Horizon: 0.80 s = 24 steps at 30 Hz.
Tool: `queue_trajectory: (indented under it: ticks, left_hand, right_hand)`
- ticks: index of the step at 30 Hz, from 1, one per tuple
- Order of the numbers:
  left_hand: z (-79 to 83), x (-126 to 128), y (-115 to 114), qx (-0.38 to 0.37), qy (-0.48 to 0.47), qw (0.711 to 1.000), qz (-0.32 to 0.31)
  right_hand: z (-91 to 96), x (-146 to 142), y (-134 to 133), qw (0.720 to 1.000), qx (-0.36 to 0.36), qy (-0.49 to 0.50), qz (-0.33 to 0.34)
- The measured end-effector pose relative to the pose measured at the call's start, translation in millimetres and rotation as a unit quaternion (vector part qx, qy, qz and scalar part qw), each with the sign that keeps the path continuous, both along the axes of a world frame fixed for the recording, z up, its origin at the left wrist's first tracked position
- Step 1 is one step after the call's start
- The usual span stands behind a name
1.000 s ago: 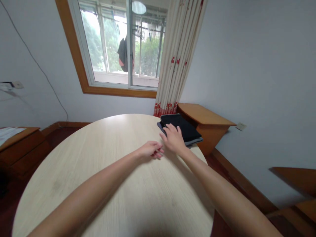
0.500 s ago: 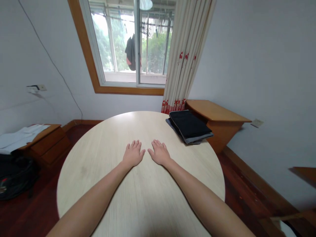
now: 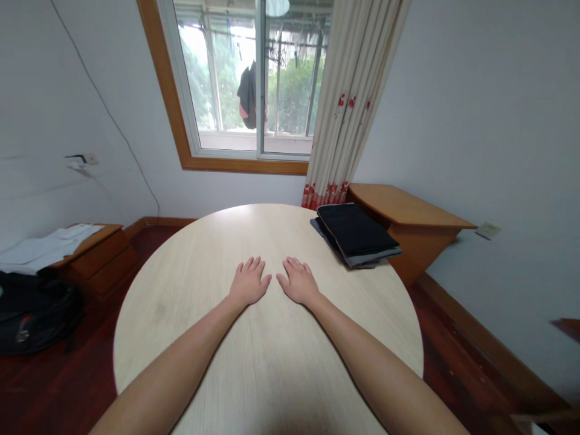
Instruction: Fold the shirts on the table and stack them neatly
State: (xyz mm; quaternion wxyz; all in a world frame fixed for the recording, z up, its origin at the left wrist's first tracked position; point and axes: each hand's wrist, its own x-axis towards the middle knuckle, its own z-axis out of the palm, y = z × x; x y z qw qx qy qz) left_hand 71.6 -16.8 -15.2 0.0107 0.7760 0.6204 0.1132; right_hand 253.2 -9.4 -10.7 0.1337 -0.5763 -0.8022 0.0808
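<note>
The left hand (image 3: 249,284) and right hand (image 3: 299,284) rest palm-down, fingers released and slightly spread on the round table (image 3: 272,356) beneath them, while the black-and-grey stack (image 3: 357,231) lies apart, rightward of and a little beyond the right fingers.

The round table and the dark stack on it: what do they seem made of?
Round table: probably wood or laminate with a satin finish, from its pale grain and soft sheen. Dark stack: perhaps matte fabric, from its dull surface.
</note>
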Motion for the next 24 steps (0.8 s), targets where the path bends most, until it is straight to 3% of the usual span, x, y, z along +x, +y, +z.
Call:
queue_trajectory:
  ticks: [8,11,13,16,21,24]
  left_hand:
    - [0.2,0,-3,-0.011,-0.001,1.0,-0.007]
    - [-0.5,-3,-21,-0.024,0.01,1.0,-0.014]
    - [-0.2,-6,-44,-0.032,0.015,0.999,-0.027]
    - [2.4,-15,-101,-0.053,0.015,0.997,-0.056]
    - [12.3,-36,-240,-0.096,-0.014,0.989,-0.11]
    - [13.9,-68,-314,-0.134,-0.09,0.971,-0.175]
  right_hand:
    - [-1.1,-1,-3,0.999,0.017,-0.027,0.002]
    - [0.6,0,-15,0.999,0.011,-0.051,0.008]
    - [1.3,1,-29,0.998,0.008,-0.066,0.018]
    - [0.1,6,-59,0.996,0.008,-0.083,0.041]
    - [-8.4,22,-124,0.991,0.025,-0.077,0.102]
    - [-12.1,37,-165,0.989,0.037,-0.021,0.141]
